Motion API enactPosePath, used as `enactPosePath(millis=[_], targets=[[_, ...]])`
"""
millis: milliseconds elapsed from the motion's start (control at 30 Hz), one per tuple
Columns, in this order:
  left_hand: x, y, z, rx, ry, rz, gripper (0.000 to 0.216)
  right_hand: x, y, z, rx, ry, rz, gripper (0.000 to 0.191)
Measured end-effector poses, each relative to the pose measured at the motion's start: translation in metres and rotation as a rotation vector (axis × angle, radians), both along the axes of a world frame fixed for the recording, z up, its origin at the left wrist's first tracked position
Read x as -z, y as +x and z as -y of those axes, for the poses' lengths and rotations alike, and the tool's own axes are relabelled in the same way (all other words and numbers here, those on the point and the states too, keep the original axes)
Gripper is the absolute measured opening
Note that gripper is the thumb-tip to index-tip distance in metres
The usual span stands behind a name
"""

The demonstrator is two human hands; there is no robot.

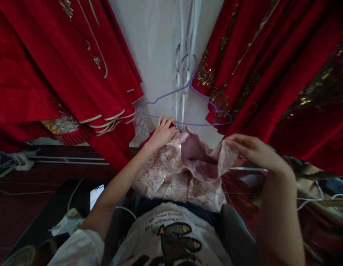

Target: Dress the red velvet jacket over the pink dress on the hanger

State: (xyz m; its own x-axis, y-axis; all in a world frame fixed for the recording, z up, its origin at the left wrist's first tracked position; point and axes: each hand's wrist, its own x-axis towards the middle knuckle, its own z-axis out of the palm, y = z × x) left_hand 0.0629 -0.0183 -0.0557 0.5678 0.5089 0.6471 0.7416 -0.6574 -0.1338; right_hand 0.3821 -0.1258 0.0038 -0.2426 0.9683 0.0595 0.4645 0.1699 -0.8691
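Note:
A pink brocade garment (174, 177) with a pale pink lining hangs open in front of me. My left hand (162, 133) grips its left shoulder edge, right below the bottom bar of a purple wire hanger (185, 107). My right hand (253, 149) pinches the right edge of the garment and holds it spread apart. The hanger hangs from white metal hooks (185, 62) on the wall, just above the garment's collar.
Red embroidered robes hang at the left (63, 74) and at the right (285, 81). A lit phone (96, 195) and cables lie on a dark surface at lower left. A metal rail (68, 159) runs along the floor.

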Motion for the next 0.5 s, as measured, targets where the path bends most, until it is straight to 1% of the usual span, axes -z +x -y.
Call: enactPosePath(millis=[100,233,333,400,500], targets=[[0.012,0.003,-0.007,-0.024,0.011,0.009,0.028,0.008,0.01,-0.008,0.164,0.001,-0.06,0.037],[0.016,-0.002,-0.005,-0.017,0.028,0.066,0.028,0.017,0.026,-0.016,0.431,-0.007,-0.081,0.029],[0.015,-0.012,-0.002,-0.008,0.041,0.063,0.029,0.019,0.032,-0.019,0.609,0.122,-0.148,0.024],[0.014,-0.018,-0.001,-0.011,0.044,0.06,0.029,0.02,0.032,-0.022,0.675,0.215,-0.206,0.022],[0.012,-0.023,-0.001,-0.009,0.042,0.062,0.03,0.024,0.033,-0.027,0.684,0.292,-0.246,0.024]])
